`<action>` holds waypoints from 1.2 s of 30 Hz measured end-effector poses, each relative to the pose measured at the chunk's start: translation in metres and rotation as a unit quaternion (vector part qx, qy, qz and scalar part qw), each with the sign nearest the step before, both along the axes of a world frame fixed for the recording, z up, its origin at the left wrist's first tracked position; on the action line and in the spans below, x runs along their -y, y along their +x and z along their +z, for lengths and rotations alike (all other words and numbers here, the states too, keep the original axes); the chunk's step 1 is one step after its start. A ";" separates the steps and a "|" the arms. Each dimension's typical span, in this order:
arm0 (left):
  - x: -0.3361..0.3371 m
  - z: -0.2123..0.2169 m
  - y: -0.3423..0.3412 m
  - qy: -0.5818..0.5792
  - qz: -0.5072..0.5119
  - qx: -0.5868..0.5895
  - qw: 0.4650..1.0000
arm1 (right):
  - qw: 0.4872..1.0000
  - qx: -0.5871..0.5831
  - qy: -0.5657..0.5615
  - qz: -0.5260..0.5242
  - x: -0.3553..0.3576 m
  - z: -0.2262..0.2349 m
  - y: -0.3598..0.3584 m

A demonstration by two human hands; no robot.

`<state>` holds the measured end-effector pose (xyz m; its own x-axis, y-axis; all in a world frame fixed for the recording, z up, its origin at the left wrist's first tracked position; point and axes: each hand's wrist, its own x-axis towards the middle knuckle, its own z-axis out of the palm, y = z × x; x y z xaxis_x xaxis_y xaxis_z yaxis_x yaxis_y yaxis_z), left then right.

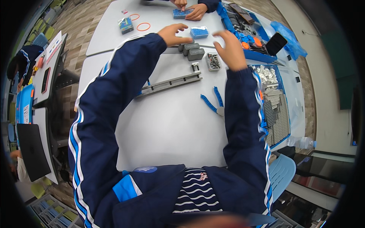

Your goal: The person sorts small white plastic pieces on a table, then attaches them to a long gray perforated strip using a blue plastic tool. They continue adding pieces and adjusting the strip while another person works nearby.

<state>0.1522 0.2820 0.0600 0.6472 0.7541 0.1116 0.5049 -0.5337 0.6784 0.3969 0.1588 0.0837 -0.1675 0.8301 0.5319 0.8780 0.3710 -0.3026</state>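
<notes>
Both my arms reach out over the white table. My left hand (173, 35) is open, thumb and fingers apart, left of a small clear box of blue pieces (199, 32). On the box's other side my right hand (232, 50) is open too, its fingers curved and holding nothing. Dark grey rounded blocks (195, 54) stand just nearer than the box. Beside them sits a clear container of small mixed parts (214, 62). A long grey beam assembly (171, 84) lies slantwise, its left end partly hidden by my left sleeve. Blue-handled pliers (214, 101) rest near my right forearm.
Across the table, another person's hands (195, 12) touch a blue box (181, 14). Left of it lie orange rings (143, 26) and a box of coloured parts (125, 25). At right are a blue parts bin (262, 57), a tray of grey pieces (279, 110) and a bottle (304, 143).
</notes>
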 end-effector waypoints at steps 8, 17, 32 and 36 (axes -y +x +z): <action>-0.012 -0.037 0.036 -0.065 -0.013 -0.147 0.987 | 0.958 0.164 -0.234 -0.003 -0.156 -0.065 0.012; 0.003 -0.028 0.024 -0.114 -0.015 -0.137 0.984 | 0.955 0.109 -0.274 -0.036 -0.138 -0.065 0.017; 0.005 -0.043 -0.010 -0.022 -0.091 -0.079 0.992 | 0.961 0.064 -0.243 0.114 -0.043 0.025 0.060; 0.011 -0.035 -0.010 -0.037 -0.120 -0.059 0.990 | 0.959 0.094 -0.256 0.082 -0.009 0.007 0.050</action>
<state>0.1423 0.2711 0.0246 0.8137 0.5807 -0.0254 0.4476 -0.5981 0.6647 0.4473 0.1681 0.0903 -0.3709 0.9286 0.0095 0.8772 0.3537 -0.3247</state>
